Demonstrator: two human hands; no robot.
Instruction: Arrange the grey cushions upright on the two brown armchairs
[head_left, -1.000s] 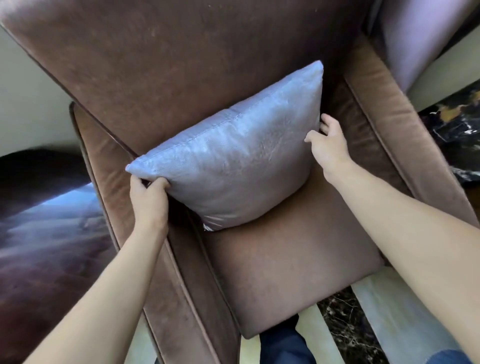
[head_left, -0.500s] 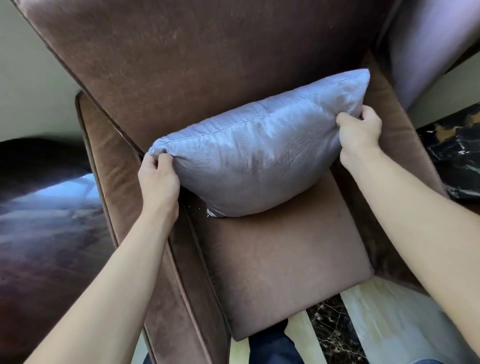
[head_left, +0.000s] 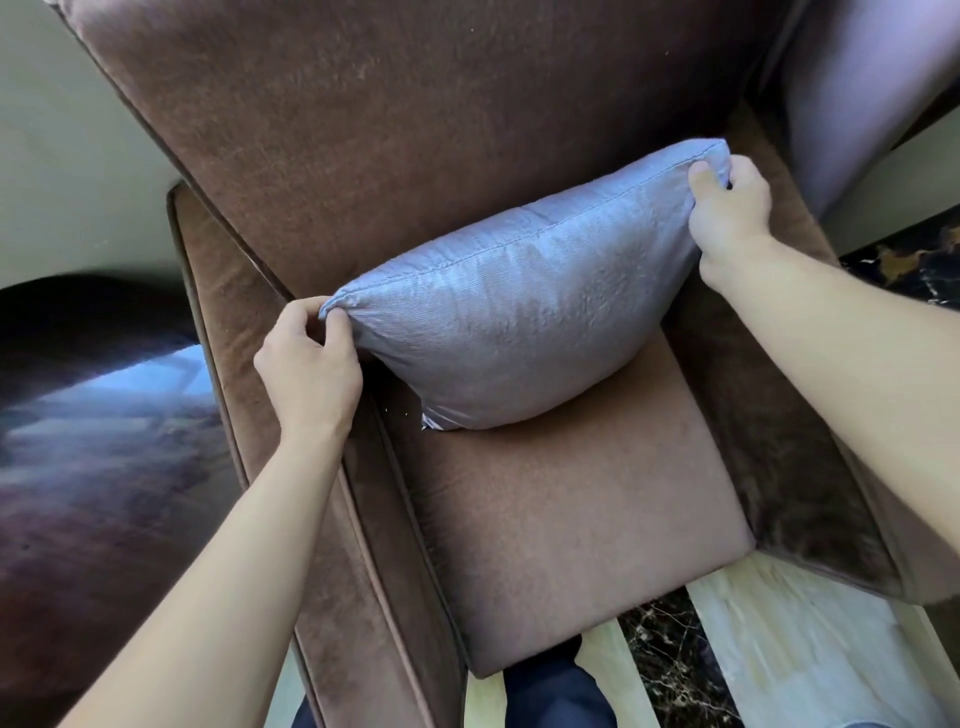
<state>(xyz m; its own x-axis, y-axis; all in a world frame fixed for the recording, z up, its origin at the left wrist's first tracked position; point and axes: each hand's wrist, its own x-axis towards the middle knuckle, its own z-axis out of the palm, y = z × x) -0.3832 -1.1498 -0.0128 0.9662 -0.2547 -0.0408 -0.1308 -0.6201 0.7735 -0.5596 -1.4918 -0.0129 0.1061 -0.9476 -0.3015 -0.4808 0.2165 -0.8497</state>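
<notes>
A grey cushion (head_left: 519, 312) stands on its lower edge at the back of the seat of a brown armchair (head_left: 561, 499), leaning against the backrest. My left hand (head_left: 306, 369) pinches the cushion's upper left corner between thumb and fingers. My right hand (head_left: 730, 213) grips the upper right corner, close to the right armrest. The cushion's top seam runs tilted, higher on the right. Its bottom left corner shows a small white tag.
The armchair's armrests flank the seat on both sides. A second upholstered piece (head_left: 857, 78) shows at the top right. Dark glossy floor (head_left: 93, 467) lies to the left, pale and dark marble floor (head_left: 779, 649) in front. My dark-trousered leg (head_left: 550, 691) is at the seat's front edge.
My right hand moved from the cushion's right side up to its top right corner and gripped it. My left hand shifted to pinch the top left corner. The cushion now sits more upright.
</notes>
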